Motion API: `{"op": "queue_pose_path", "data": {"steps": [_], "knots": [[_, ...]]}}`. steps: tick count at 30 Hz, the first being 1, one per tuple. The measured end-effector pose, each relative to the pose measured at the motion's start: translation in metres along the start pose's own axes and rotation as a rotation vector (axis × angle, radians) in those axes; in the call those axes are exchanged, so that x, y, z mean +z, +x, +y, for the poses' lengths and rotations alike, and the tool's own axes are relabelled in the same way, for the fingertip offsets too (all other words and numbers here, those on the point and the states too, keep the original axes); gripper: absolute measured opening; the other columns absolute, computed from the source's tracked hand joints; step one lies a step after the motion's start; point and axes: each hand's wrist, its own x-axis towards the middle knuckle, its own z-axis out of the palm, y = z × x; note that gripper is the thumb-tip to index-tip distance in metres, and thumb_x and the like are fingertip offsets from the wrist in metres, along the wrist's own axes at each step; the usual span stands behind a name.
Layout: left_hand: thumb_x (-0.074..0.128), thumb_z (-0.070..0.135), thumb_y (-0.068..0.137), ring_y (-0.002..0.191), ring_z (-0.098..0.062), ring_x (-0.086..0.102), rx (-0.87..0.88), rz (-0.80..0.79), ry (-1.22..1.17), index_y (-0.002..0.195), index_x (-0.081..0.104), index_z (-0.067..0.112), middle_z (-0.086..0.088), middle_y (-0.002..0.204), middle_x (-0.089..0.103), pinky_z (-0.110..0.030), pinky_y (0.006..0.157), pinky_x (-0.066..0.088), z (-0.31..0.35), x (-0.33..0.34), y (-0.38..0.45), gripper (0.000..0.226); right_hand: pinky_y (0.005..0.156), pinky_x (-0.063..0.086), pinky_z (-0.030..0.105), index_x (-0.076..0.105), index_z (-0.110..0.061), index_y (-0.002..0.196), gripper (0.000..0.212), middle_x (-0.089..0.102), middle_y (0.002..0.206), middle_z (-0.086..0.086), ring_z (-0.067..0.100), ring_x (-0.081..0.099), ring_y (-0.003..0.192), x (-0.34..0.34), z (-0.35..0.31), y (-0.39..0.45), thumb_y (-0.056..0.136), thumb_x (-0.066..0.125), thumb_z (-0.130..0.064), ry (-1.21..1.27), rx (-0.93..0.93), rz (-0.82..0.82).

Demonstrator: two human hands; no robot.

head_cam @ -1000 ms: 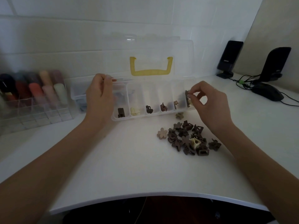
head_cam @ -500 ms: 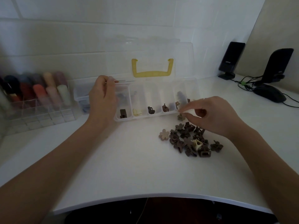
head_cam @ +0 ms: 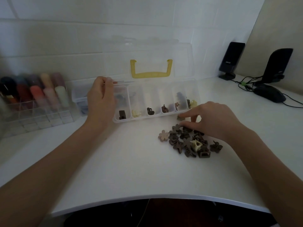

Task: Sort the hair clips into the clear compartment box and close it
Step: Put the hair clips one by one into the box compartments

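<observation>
Lowered onto the clip pile [head_cam: 188,141], right hand [head_cam: 211,120] pinches nothing yet — left hand [head_cam: 101,99] grips the box [head_cam: 196,89] rim.

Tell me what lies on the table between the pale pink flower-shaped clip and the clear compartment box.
In the head view, nothing: bare white table separates the pale pink flower-shaped clip from the clear compartment box.

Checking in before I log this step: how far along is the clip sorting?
Early stage. Done: the clear compartment box has a clip or two in most compartments. In hand: the right hand reaches to the top of the pile of clips on the table; the left hand rests at the box's left end. Left: most of the pile, the pink flower clip, then shutting the lid, which stands open.
</observation>
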Motion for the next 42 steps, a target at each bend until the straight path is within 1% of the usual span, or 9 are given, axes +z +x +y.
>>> {"op": "queue_pose_path", "data": {"steps": [6, 11, 17, 21, 25, 32, 34, 38, 42], "knots": [[0.037, 0.02, 0.099, 0.059, 0.01, 0.043, 0.0, -0.006, 0.003, 0.085, 0.049, 0.01, 0.003, 0.072, 0.05, -0.007, 0.061, 0.035, -0.003, 0.0, 0.002, 0.021, 0.066, 0.039, 0.025, 0.067, -0.043, 0.107, 0.033, 0.07, 0.104, -0.015, 0.012, 0.059, 0.078, 0.003, -0.012, -0.001, 0.086, 0.049, -0.06, -0.013, 0.028, 0.059], [0.037, 0.021, 0.099, 0.062, 0.005, 0.043, 0.004, -0.01, 0.026, 0.087, 0.05, 0.008, -0.006, 0.078, 0.052, -0.006, 0.061, 0.034, -0.003, -0.001, 0.001, 0.023, 0.066, 0.044, 0.028, 0.069, -0.041, 0.104, 0.035, 0.072, 0.098, -0.008, 0.016, 0.06, 0.076, 0.009, -0.013, 0.0, 0.088, 0.045, -0.06, -0.023, 0.068, 0.029], [0.037, 0.021, 0.099, 0.059, 0.009, 0.044, 0.006, -0.007, 0.022, 0.085, 0.049, 0.01, -0.007, 0.08, 0.053, -0.005, 0.061, 0.034, -0.003, -0.001, 0.002, 0.021, 0.063, 0.042, 0.024, 0.066, -0.034, 0.084, 0.017, 0.068, 0.087, -0.016, 0.01, 0.062, 0.079, 0.007, -0.009, 0.001, 0.084, 0.061, -0.05, 0.085, 0.088, 0.018], [0.036, 0.02, 0.099, 0.06, 0.01, 0.045, -0.001, -0.014, 0.024, 0.086, 0.048, 0.01, -0.003, 0.079, 0.052, -0.004, 0.06, 0.035, -0.003, -0.001, 0.001, 0.021, 0.062, 0.047, 0.027, 0.06, -0.027, 0.076, 0.029, 0.069, 0.081, -0.01, 0.015, 0.063, 0.072, 0.015, -0.011, 0.004, 0.083, 0.059, -0.055, 0.054, 0.17, 0.126], [0.037, 0.02, 0.099, 0.065, 0.0, 0.043, 0.004, -0.009, 0.037, 0.087, 0.048, 0.009, -0.008, 0.082, 0.052, -0.006, 0.061, 0.034, -0.002, 0.0, 0.002, 0.02, 0.064, 0.049, 0.027, 0.073, -0.035, 0.094, 0.028, 0.073, 0.084, -0.008, 0.016, 0.065, 0.072, 0.005, -0.012, 0.002, 0.086, 0.055, -0.056, 0.014, 0.203, 0.176], [0.036, 0.021, 0.099, 0.077, -0.015, 0.047, 0.004, -0.019, 0.037, 0.087, 0.049, 0.008, -0.009, 0.083, 0.053, -0.009, 0.062, 0.034, -0.005, 0.0, 0.003, 0.022, 0.069, 0.038, 0.028, 0.051, -0.048, 0.127, 0.036, 0.065, 0.115, -0.003, 0.021, 0.062, 0.098, 0.009, -0.005, 0.0, 0.092, 0.043, -0.056, -0.112, 0.261, -0.027], [0.036, 0.021, 0.099, 0.077, -0.015, 0.046, 0.011, -0.012, 0.032, 0.087, 0.049, 0.009, -0.009, 0.083, 0.053, -0.008, 0.061, 0.034, -0.005, 0.0, 0.003, 0.022, 0.069, 0.038, 0.027, 0.056, -0.047, 0.121, 0.029, 0.065, 0.116, -0.007, 0.019, 0.062, 0.096, 0.01, -0.004, 0.001, 0.093, 0.047, -0.049, -0.087, 0.266, -0.024], [0.036, 0.021, 0.099, 0.073, -0.013, 0.046, 0.013, -0.016, 0.028, 0.086, 0.048, 0.008, -0.008, 0.082, 0.052, -0.008, 0.062, 0.035, -0.003, 0.0, 0.002, 0.022, 0.066, 0.043, 0.026, 0.066, -0.039, 0.086, 0.006, 0.068, 0.098, -0.013, 0.012, 0.06, 0.083, 0.01, -0.001, 0.002, 0.085, 0.064, -0.033, 0.074, 0.246, 0.025], [0.037, 0.021, 0.099, 0.076, -0.014, 0.047, 0.004, -0.013, 0.02, 0.086, 0.048, 0.008, -0.009, 0.083, 0.053, -0.007, 0.062, 0.035, -0.004, 0.0, 0.003, 0.021, 0.059, 0.041, 0.025, 0.058, -0.035, 0.074, 0.017, 0.065, 0.086, -0.014, 0.004, 0.055, 0.067, 0.011, -0.002, 0.002, 0.083, 0.067, -0.022, 0.245, 0.169, 0.029]]}}
